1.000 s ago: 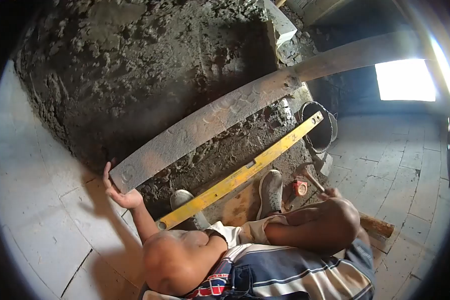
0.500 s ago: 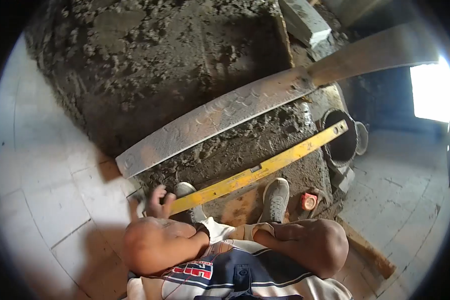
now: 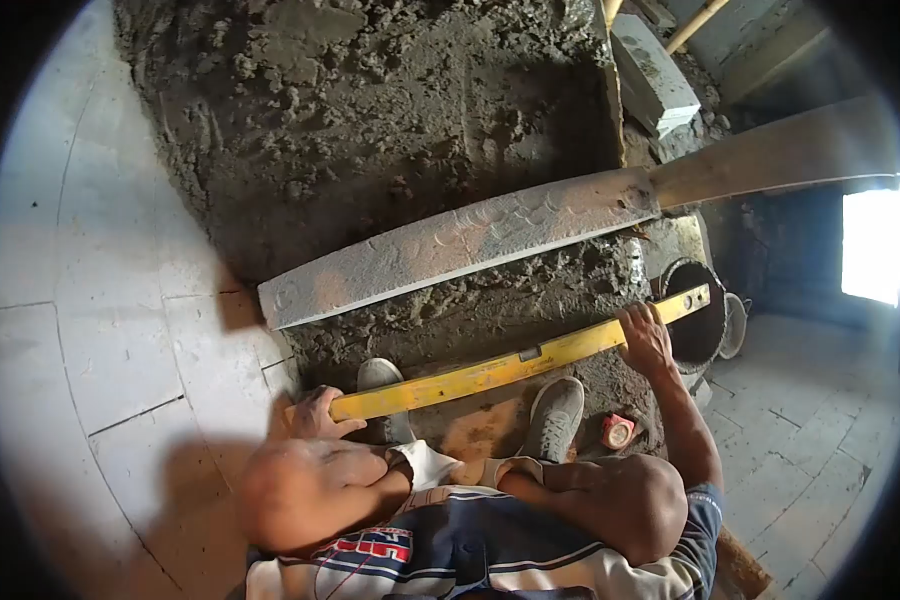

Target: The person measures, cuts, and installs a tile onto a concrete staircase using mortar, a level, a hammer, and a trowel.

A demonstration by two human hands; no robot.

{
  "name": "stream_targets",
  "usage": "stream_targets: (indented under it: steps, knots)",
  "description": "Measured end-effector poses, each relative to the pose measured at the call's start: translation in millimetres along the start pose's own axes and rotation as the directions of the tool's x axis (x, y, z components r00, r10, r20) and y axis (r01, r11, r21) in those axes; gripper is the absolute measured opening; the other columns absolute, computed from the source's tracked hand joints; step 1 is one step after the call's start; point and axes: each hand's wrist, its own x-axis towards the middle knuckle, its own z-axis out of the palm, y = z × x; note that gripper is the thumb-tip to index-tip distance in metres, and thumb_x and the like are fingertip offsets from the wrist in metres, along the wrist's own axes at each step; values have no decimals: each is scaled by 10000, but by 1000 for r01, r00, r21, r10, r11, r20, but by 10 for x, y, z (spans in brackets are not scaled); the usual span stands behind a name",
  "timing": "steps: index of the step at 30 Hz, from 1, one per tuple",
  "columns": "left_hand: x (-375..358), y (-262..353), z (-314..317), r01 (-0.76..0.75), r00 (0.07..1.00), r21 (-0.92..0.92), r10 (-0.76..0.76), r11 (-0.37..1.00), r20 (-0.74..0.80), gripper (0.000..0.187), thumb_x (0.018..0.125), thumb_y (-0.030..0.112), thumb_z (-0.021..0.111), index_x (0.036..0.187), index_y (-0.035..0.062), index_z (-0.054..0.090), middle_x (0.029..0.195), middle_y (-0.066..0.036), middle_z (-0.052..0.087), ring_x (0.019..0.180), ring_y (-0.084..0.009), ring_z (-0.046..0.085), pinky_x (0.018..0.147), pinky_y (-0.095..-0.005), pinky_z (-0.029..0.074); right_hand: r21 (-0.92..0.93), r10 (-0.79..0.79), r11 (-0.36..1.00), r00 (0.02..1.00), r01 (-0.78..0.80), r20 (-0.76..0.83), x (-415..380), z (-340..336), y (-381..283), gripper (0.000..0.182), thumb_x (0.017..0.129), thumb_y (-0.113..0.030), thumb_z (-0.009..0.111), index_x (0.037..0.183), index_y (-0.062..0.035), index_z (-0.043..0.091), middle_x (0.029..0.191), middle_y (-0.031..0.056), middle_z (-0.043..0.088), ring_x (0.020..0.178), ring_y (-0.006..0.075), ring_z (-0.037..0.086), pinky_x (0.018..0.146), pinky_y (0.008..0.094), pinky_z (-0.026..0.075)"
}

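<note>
A long yellow spirit level [image 3: 470,383] lies across in front of my knees, tilted up toward the right, with its vial near the middle. My left hand [image 3: 320,413] is closed round its left end. Near the right end, my right hand [image 3: 647,338] has its fingers over the far edge, gripping it. Beyond the level, a long grey board [image 3: 450,243] rests on wet mortar [image 3: 370,140]. My shoes [image 3: 555,418] stand just on the near side of the level, partly covered by it on the left.
A red tape measure [image 3: 618,431] lies right of my right shoe. Behind the level's right end stands a dark bucket [image 3: 692,330]. A wooden plank [image 3: 770,155] meets the board's right end, and a pale block [image 3: 655,75] sits behind. Pale tiles [image 3: 120,350] cover the left floor.
My right hand has come into view and taken hold of the level near its right end. My left hand, raised with fingers apart before, has closed on the left end. The view has shifted slightly.
</note>
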Motion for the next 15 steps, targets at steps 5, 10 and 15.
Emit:
stream_targets:
  steps: [5,10,15]
  knots:
    - [-158,156,-422,-254,830,179,309,950,-464,604,572,419,949,958,75,638,951,-111,639,931,-337,607,818,-465,463,-10,51,998,975,-54,-217,-52,-541,8,636,607,-169,831,1164,-50,549,1167,147,596,1143,355,573,1048,501,436]
    - [-67,277,-1106,-130,573,383,384,915,-724,600,591,319,957,1013,74,607,1036,-117,633,990,-322,587,868,-456,436,-173,90,958,816,-227,-571,349,-1452,-210,574,668,-136,838,1199,-109,621,1217,132,559,1166,354,554,1006,503,444]
    - [110,238,-1460,-70,547,455,415,888,-727,619,612,272,947,1076,73,590,1068,-116,656,1008,-350,617,877,-466,466,-209,28,955,763,-212,-646,902,-1636,-323,605,736,-174,842,1307,-147,642,1294,92,577,1243,330,526,1049,467,435]
